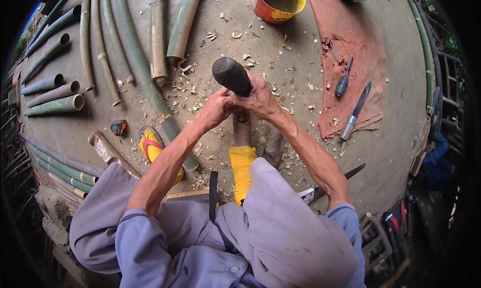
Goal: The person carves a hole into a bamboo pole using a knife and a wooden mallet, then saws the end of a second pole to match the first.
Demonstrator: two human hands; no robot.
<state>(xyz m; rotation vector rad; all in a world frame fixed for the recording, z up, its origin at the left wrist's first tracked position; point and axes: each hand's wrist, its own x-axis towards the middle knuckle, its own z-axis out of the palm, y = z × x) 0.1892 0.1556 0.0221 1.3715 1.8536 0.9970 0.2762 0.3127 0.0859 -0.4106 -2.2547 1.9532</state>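
In front of my knees, both my hands are wrapped round a tool with a thick, dark, rounded handle, its butt turned up and away from me. My left hand closes on it from the left, while my right hand grips from the right. The tool's working end is hidden beneath my fingers. Just under my hands, a brownish bamboo piece stretches toward yellow fabric by my right knee. Whether the tool touches the bamboo cannot be seen.
Green bamboo poles lie at far left, and shavings litter the floor. A red-yellow bucket holds dark liquid. On a red cloth rest a black-handled pointed tool and a bladed tool. A tape measure lies left; a saw blade, right.
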